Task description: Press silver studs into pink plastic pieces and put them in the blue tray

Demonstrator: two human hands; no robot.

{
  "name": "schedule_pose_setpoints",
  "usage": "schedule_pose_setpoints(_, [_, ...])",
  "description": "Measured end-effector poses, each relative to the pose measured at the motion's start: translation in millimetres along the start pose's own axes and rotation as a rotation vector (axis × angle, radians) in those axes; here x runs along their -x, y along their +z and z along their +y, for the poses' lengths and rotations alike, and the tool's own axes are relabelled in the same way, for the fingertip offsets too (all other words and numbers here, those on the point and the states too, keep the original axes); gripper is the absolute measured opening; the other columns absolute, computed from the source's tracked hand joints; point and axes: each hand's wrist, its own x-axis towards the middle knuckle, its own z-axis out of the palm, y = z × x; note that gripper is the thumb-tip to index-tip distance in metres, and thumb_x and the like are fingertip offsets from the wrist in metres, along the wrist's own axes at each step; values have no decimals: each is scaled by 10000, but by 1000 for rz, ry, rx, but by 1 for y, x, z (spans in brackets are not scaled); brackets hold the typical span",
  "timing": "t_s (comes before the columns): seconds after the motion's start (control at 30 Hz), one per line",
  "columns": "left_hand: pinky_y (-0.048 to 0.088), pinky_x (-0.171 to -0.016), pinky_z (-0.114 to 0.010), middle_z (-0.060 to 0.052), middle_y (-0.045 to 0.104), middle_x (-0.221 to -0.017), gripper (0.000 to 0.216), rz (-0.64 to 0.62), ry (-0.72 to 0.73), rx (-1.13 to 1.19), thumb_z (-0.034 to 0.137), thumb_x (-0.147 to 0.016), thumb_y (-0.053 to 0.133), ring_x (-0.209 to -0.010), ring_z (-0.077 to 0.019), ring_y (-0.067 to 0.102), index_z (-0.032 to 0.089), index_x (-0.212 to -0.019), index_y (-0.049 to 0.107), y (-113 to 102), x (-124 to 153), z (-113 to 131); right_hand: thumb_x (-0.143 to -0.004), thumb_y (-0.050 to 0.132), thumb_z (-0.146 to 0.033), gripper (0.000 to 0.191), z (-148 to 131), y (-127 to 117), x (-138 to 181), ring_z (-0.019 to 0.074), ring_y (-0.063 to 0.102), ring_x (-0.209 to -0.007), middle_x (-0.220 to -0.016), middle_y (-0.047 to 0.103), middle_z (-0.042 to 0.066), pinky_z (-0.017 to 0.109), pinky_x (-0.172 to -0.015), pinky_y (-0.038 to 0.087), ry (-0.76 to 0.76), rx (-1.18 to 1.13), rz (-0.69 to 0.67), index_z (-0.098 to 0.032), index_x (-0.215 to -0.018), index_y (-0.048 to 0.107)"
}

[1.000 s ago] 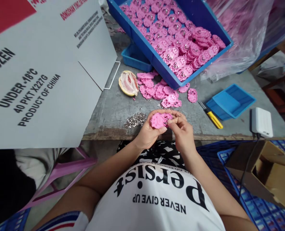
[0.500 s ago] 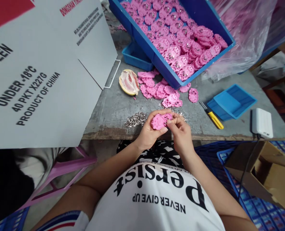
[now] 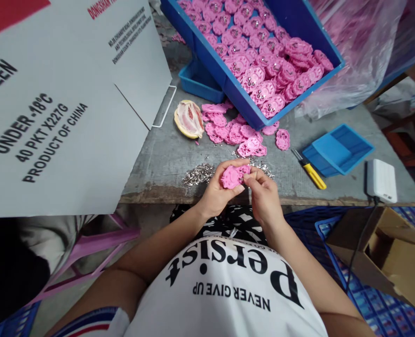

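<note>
My left hand (image 3: 217, 191) grips a pink scalloped plastic piece (image 3: 230, 177) over the table's near edge. My right hand (image 3: 264, 194) is pinched against the right side of that piece; whatever is between its fingertips is too small to make out. A heap of small silver metal parts (image 3: 197, 174) lies just left of my hands. Loose pink pieces (image 3: 232, 133) are piled on the grey table beyond them. A big blue bin (image 3: 244, 105) behind holds several pink pieces fitted with metal parts.
A large grey cardboard flap (image 3: 60, 112) covers the table's left. A pomelo peel (image 3: 188, 119), a yellow-handled tool (image 3: 311, 172), a small blue tray (image 3: 337, 150) and a white box with a cable (image 3: 380, 179) lie on the table. An open carton (image 3: 396, 252) sits lower right.
My hands hold almost the same place; the right fingers have shifted slightly on the pink piece. The camera has tilted a little.
</note>
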Motion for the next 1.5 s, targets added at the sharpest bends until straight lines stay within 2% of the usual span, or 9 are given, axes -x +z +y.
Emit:
schedule_pose_setpoints(0.23, [321, -1237, -487, -52, 654, -1378, 472, 29, -10, 8, 232, -765, 852, -1370, -249, 557, 303, -1192, 664, -1, 2, 0, -762, 749, -368, 235, 7, 0, 1, 209, 595, -988, -1050, 661, 40, 373, -944, 465, -29, 45, 6, -223, -669, 590])
schedule_pose_setpoints(0.47, [316, -1235, -482, -47, 647, -1383, 439, -5, 42, -39, 221, -796, 827, -1385, -244, 543, 308, -1190, 656, 1, 2, 2, -780, 730, -352, 267, 5, 7, 5, 195, 592, -937, -1030, 652, 42, 342, -878, 478, -50, -2, 48, -220, -648, 538])
schedule_pose_setpoints(0.8, [326, -1220, -483, -57, 651, -1359, 412, 19, 75, -92, 210, -774, 843, -1360, -256, 561, 286, -1131, 650, 4, 2, 6, -828, 692, -368, 272, 6, 8, 7, 198, 597, -958, -1075, 663, 48, 355, -910, 494, -63, 0, 48, -226, -674, 520])
schedule_pose_setpoints(1.07, [350, -1213, -466, -52, 647, -1370, 400, 21, 107, -164, 231, -821, 808, -1364, -241, 554, 289, -1171, 622, 4, 3, 6, -782, 771, -365, 208, 9, 6, 8, 231, 612, -1098, -1161, 661, 66, 418, -1037, 464, -70, -32, 40, -226, -751, 619])
schedule_pose_setpoints(1.23, [350, -1223, -436, -67, 644, -1397, 562, 70, 10, -33, 275, -786, 839, -1358, -246, 566, 294, -1303, 619, 8, 3, 4, -770, 778, -349, 188, 7, 4, 6, 245, 611, -1179, -1183, 685, 63, 451, -1086, 438, -78, -156, 42, -238, -773, 627])
schedule_pose_setpoints(1.37, [437, -1159, -466, -67, 673, -1360, 658, 166, -219, 152, 215, -788, 777, -1316, -256, 607, 295, -1399, 544, 14, 1, 12, -754, 764, -323, 164, 7, -2, 3, 258, 599, -1198, -1195, 690, 80, 459, -1070, 437, -69, -126, 81, -227, -772, 633])
schedule_pose_setpoints(1.5, [542, -1024, -557, -87, 730, -1221, 683, 248, -396, 261, 100, -723, 679, -1171, -296, 695, 232, -1372, 513, 11, 1, 29, -772, 748, -338, 165, 13, -10, 1, 252, 617, -1140, -1233, 676, 92, 441, -986, 486, -48, -17, 97, -219, -817, 643])
